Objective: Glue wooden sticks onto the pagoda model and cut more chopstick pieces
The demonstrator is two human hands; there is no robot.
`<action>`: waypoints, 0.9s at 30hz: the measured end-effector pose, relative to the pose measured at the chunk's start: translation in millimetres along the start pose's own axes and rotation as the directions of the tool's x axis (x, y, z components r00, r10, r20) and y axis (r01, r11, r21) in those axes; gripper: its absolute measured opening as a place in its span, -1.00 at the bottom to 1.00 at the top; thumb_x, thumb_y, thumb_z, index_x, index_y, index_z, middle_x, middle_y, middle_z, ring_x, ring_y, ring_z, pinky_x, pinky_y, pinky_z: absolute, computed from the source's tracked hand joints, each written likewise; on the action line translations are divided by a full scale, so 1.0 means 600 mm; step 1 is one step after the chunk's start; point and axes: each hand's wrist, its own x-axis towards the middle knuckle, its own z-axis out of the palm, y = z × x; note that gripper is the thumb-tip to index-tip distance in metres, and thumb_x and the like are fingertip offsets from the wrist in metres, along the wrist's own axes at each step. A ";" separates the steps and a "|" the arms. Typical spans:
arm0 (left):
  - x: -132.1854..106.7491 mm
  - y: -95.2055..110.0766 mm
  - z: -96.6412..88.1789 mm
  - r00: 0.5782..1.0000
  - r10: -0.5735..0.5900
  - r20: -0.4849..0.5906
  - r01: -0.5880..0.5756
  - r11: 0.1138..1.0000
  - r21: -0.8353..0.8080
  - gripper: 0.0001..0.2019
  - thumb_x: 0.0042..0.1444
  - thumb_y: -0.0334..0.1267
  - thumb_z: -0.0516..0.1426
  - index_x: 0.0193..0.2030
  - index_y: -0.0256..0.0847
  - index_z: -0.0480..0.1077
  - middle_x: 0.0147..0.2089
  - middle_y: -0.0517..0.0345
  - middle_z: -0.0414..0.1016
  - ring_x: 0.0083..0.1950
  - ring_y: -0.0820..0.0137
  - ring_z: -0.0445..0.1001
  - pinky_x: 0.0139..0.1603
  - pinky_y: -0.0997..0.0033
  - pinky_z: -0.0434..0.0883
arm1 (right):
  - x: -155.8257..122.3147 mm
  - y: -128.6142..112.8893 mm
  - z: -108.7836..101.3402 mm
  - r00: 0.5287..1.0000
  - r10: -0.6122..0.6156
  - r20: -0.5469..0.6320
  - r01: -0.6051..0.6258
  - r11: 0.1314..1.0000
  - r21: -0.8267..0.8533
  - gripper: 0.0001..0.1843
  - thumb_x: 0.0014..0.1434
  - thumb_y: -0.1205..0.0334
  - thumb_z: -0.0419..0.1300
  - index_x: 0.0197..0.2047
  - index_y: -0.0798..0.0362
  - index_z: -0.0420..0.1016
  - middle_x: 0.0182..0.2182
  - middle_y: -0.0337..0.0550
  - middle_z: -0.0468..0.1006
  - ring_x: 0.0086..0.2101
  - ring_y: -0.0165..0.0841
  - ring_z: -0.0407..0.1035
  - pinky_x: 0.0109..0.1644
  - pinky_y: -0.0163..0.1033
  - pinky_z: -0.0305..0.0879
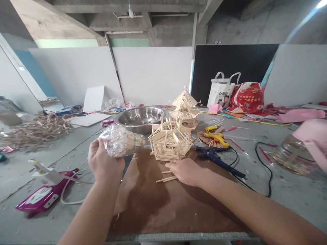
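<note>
My left hand point(106, 161) is closed around a clear plastic bag of thin wooden sticks point(125, 141), raised left of the stick model. My right hand point(184, 173) rests low over the brown board point(153, 211), fingers pressed together beside a few loose wooden sticks point(166, 179); what its fingertips hold, if anything, is hidden. Just beyond it stands an open, many-sided frame built of sticks point(170, 141). Behind that is a pagoda-like stick model point(185, 105) with a pointed roof.
A steel basin point(140, 119) stands behind the bag. To the right lie a blue glue gun point(219, 163), a yellow glue gun point(217, 137) and black cable. A purple power strip point(48, 192) is at left, a jar point(293, 154) at far right. Bags point(247, 97) stand behind.
</note>
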 end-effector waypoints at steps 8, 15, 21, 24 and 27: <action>-0.038 -0.041 -0.015 0.993 -0.002 0.117 0.001 1.000 0.010 -0.83 -0.10 -0.19 0.11 -0.42 -0.18 0.18 -0.48 0.28 0.36 -0.50 0.51 0.34 -0.52 0.52 0.31 | 0.029 0.009 0.033 0.975 0.216 -0.059 -0.219 0.975 -0.036 -0.67 0.10 0.32 -0.15 -0.10 0.04 0.28 -0.30 -0.05 0.48 -0.33 -0.25 0.37 -0.33 -0.20 0.19; -0.076 -0.066 -0.040 0.790 0.148 0.595 -0.471 0.768 0.434 -0.88 0.01 -0.22 0.00 -0.38 -0.22 0.25 -0.33 0.17 0.41 -0.38 0.49 0.34 -0.36 0.51 0.28 | 0.018 0.025 0.030 0.949 0.289 -0.124 -0.280 0.956 0.086 -0.68 0.10 0.28 -0.14 -0.13 0.06 0.31 -0.29 -0.03 0.48 -0.28 -0.24 0.36 -0.27 -0.18 0.20; -0.098 -0.066 -0.035 0.360 0.107 0.927 -0.813 0.524 0.256 -0.93 0.04 -0.34 -0.04 -0.42 -0.23 0.22 -0.46 0.18 0.32 -0.41 0.48 0.29 -0.36 0.49 0.26 | -0.009 0.038 0.013 0.943 0.325 -0.074 -0.181 0.686 0.705 -0.65 0.12 0.06 -0.12 -0.26 0.08 0.37 -0.49 -0.17 0.45 -0.56 -0.43 0.32 -0.48 -0.35 0.20; -0.104 -0.067 -0.029 0.199 0.029 0.980 -0.854 0.496 0.158 -0.90 0.04 -0.37 -0.04 -0.47 -0.22 0.21 -0.52 0.20 0.28 -0.44 0.48 0.25 -0.41 0.49 0.23 | -0.025 0.041 0.020 0.957 0.289 0.014 -0.155 0.470 0.869 -0.56 0.11 -0.05 -0.16 -0.24 0.11 0.34 -0.60 -0.27 0.34 -0.71 -0.54 0.19 -0.63 -0.42 0.09; -0.106 -0.066 -0.027 0.094 -0.105 0.990 -0.848 0.513 0.135 -0.89 0.04 -0.36 -0.05 -0.48 -0.23 0.22 -0.53 0.19 0.28 -0.44 0.48 0.23 -0.42 0.48 0.20 | -0.036 0.040 0.035 0.960 0.277 0.043 -0.151 0.383 0.911 -0.50 0.07 -0.10 -0.11 -0.12 0.11 0.29 -0.63 -0.31 0.30 -0.69 -0.54 0.19 -0.65 -0.44 0.07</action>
